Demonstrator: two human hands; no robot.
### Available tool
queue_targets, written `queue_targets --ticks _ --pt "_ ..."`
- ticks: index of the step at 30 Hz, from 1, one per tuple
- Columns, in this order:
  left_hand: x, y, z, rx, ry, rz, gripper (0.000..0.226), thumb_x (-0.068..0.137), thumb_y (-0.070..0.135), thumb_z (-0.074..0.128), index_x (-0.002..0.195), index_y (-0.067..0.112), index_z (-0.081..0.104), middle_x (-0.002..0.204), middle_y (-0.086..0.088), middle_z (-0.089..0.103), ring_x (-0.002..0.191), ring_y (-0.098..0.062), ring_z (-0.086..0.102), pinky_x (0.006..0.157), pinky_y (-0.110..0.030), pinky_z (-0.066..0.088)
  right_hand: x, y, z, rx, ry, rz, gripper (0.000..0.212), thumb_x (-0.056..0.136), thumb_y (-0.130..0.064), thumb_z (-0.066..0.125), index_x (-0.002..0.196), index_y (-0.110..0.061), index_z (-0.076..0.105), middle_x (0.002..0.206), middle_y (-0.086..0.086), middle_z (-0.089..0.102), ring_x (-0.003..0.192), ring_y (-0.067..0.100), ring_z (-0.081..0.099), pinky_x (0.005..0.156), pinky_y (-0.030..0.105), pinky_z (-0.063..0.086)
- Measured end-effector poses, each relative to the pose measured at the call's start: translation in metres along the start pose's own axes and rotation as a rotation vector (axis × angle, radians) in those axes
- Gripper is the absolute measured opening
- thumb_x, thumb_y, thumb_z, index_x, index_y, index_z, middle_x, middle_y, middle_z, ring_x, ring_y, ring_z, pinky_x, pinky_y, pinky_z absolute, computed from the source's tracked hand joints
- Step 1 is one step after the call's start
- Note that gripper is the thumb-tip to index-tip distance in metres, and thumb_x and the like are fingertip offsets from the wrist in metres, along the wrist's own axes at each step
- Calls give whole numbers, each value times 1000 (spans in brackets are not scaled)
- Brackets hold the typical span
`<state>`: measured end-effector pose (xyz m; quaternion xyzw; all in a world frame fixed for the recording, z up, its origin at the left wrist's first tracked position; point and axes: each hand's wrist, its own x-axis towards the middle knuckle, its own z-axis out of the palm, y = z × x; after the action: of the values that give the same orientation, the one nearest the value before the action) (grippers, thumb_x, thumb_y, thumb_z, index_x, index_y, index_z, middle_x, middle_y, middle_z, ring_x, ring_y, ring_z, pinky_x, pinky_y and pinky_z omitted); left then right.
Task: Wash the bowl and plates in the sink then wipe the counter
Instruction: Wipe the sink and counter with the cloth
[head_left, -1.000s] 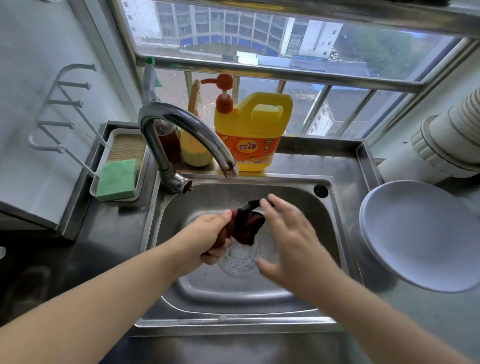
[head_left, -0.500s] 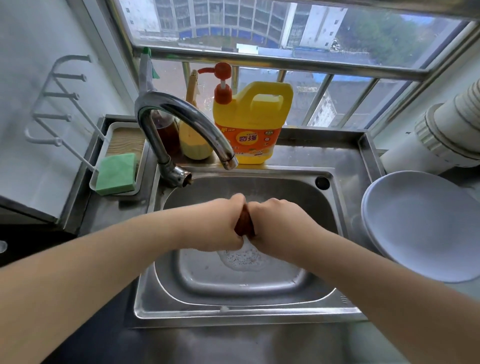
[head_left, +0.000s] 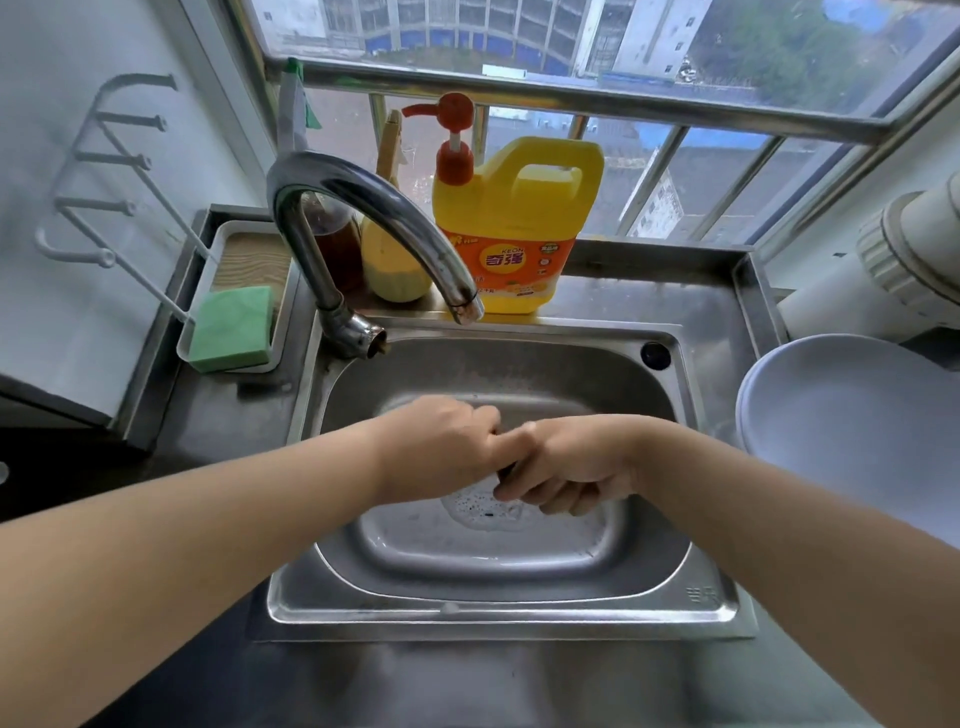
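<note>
Both hands are over the basin right now, knuckles meeting above the drain. My left hand (head_left: 441, 447) is fisted around one end of a dark reddish-brown cloth (head_left: 506, 472), and my right hand (head_left: 566, 470) is curled tight on the other end, fingers wrapped under. Only a sliver of the cloth shows between the two fists. I read this as a wringing grip: opposite ends clamped so a twist can squeeze the water out, and held over the stainless steel sink (head_left: 519, 618) so the runoff drops straight onto the foamy patch at the drain (head_left: 485, 506).

The curved chrome faucet (head_left: 363, 218) sits at eleven o'clock from my hands, its spout aimed into the basin; I see no stream from it. Behind it at twelve o'clock stands the yellow dish-soap jug with the red pump (head_left: 511, 218), within reach of the basin. At ten o'clock, a green sponge (head_left: 234, 328) rests in a small tray on the rim, parked where it can drain.

The stacked white plates (head_left: 852, 431) are out at three o'clock on the steel table (head_left: 597, 680), beside the sink and apart from my hands. The basin itself holds no dishes, so my judgement is that the washing part looks finished and this cloth is being readied for the wipe-down. Whether a bowl sits in that stack, I cannot tell.
</note>
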<state>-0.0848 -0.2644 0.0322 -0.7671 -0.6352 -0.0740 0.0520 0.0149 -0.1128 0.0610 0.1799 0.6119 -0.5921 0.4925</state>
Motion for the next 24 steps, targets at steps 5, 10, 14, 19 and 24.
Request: queue_targets --ticks 5,10,14,19,24 --pt "-7 8 8 -91 -33 -195 24 89 32 47 93 10 57 54 -1 50 35 -19 45 36 -22 26 1 8 -7 422 6 32 18 87 -4 49 73 -14 53 48 -7 33 35 0 25 30 7 17" --pt "-9 20 14 -628 -10 -900 42 101 32 33 63 15 41 54 0 43 49 -16 39 50 -27 30 -14 19 8 552 640 -276 4 91 -9 56 94 -11 55 65 -1 48 47 5 42 42 14 34" --pt "0 17 7 -1560 62 -1564 38 103 28 32 68 15 38 45 -2 35 32 -9 21 36 -12 16 -21 53 39 -515 1099 -533 59 80 -33 66 134 -25 42 123 -9 43 110 6 47 97 23 42" --pt "7 23 -11 -1945 -183 -1498 35 99 34 35 69 19 45 43 5 32 32 -3 18 31 -10 12 15 69 58 -1172 1215 -625 72 84 -44 53 145 -13 29 150 6 36 141 27 28 113 49 23" --pt "-2 27 -26 -2017 -232 -1252 51 90 61 30 77 14 47 49 3 33 38 -5 20 34 -14 16 2 31 27 -804 855 -770 53 97 -44 34 138 -11 40 120 0 52 107 6 47 98 18 38"
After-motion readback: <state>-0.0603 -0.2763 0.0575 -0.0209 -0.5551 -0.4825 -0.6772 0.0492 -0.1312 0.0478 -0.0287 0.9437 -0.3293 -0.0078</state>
